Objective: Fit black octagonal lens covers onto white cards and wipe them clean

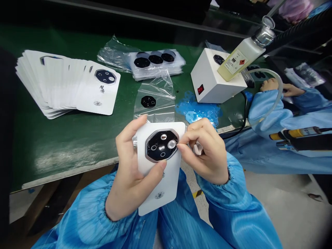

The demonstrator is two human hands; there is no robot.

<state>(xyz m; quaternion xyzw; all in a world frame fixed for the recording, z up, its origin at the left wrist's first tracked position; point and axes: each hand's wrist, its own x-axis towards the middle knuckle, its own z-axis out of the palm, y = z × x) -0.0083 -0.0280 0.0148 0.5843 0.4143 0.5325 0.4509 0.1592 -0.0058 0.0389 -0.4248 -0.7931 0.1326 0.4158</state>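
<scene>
In the lower centre, your left hand (128, 176) clasps the white rounded-corner panel (169, 185); your right hand (210, 155) pinches at its glossy black octagonal lens cover (160, 143), gripping what, I can't tell. Looks like edge-seating; next probably calls for light, steady fingertips.

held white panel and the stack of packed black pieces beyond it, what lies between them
In the head view, clear plastic film with one black octagonal piece on or in it lies between the white panel and the stack.
</scene>
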